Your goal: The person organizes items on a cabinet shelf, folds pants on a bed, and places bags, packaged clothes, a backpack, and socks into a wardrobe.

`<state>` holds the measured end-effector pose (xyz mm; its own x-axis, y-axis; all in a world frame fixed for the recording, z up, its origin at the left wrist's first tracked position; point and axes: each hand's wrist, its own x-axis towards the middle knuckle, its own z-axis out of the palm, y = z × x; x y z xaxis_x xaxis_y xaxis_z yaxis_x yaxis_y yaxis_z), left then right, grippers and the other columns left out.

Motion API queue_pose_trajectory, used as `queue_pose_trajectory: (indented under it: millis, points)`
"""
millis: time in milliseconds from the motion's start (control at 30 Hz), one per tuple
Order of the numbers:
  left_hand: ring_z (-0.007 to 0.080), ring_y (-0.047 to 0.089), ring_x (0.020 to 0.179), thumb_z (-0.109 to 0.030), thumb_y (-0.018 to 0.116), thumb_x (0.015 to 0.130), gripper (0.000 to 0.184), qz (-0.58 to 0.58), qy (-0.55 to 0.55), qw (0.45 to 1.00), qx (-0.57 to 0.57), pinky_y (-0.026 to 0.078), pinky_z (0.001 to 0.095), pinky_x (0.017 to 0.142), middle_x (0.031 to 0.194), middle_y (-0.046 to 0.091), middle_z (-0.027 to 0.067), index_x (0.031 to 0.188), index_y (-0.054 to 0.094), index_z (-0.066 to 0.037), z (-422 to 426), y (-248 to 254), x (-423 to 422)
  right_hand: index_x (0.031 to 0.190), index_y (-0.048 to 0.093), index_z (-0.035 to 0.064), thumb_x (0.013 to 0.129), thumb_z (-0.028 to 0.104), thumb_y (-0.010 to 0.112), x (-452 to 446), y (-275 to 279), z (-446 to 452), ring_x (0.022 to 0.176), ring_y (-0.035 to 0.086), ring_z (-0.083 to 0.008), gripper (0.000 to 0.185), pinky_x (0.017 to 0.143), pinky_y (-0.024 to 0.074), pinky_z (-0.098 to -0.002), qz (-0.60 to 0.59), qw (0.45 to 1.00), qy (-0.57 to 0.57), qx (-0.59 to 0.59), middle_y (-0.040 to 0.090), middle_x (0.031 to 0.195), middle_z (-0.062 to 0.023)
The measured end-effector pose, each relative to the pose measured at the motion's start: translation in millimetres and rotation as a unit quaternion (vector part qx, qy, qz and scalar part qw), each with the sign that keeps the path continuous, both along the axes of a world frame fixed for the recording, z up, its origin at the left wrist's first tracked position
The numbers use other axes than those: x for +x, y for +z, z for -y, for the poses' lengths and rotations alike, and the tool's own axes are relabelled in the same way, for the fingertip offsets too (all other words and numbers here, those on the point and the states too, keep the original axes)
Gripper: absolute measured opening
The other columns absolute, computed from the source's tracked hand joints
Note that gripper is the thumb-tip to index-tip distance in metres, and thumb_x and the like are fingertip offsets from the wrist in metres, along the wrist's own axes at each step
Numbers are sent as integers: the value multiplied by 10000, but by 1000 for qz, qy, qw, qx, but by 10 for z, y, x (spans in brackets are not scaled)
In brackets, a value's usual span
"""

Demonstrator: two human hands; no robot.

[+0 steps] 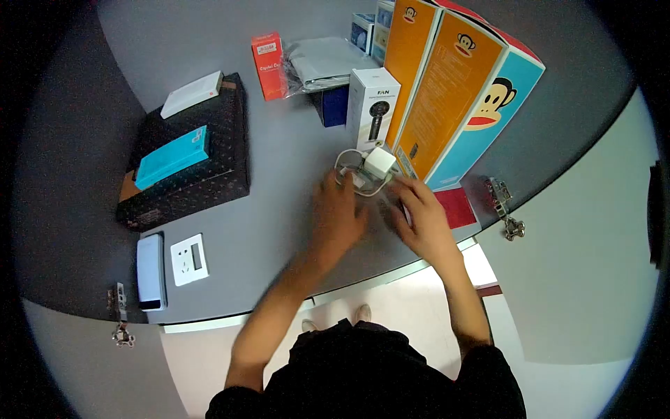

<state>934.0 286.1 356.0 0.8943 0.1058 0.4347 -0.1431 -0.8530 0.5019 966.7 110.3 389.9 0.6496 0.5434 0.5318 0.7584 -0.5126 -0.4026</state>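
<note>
A white charger plug [380, 163] with a looped white cable [339, 159] lies near the middle of the grey shelf, just in front of a white fan box [372, 105]. My left hand [338, 218] reaches to the near left side of the cable. Its fingers are smeared by motion, and I cannot tell whether they grip the cable. On the other side, my right hand [423, 218] has its fingers and thumb apart, with the fingertips close to the charger's prongs. Whether they touch it is unclear.
Tall orange-and-blue monkey boxes [447, 91] stand at the right, a red flat item [457, 207] beside them. Behind are a red box [268, 66] and a silvery packet [328, 61]. A black box [230, 133], white wall socket [189, 259] and pale case [150, 269] are left.
</note>
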Motion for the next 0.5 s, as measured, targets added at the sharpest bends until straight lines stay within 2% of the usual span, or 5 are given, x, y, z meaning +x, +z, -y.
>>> queue_pose_trajectory:
  millis: [100,167,267,367,500]
  points:
    - [406,458,1097,-137,682,734,538,-24,45,996,70,387,469,956,1220,480,212,1229,503,-26,-186,4,216,1066,618,4,788,60,602,375,-86,-377,1076,531,-376,284,929,454,-418,33,999,-7,3,523,1209,-182]
    - [395,466,1074,-134,679,724,514,-37,34,995,91,388,460,951,1183,500,205,1204,528,-29,-262,-25,359,1019,648,33,753,80,606,567,-169,-545,1057,521,-381,273,891,468,-430,68,985,-76,-140,539,1160,-168]
    - [368,514,956,-106,638,751,288,29,11,989,146,459,453,828,1042,546,170,1024,607,-20,-368,-73,568,967,652,17,741,89,612,687,-251,-661,1064,502,-352,241,910,428,-421,76,975,-66,-200,550,1141,-157]
    - [366,522,949,-90,609,761,206,-13,-25,982,187,468,453,818,1000,578,149,957,636,-34,-455,-92,651,917,665,26,741,105,610,680,-319,-676,1091,484,-325,202,911,418,-431,102,970,-91,-200,558,1142,-136]
    - [378,541,965,-73,649,724,293,-58,-85,983,151,451,447,867,1004,590,170,1013,623,-27,-592,-61,669,896,659,35,717,116,640,674,-380,-671,1095,480,-323,197,914,402,-458,99,981,-81,-143,559,1146,-120]
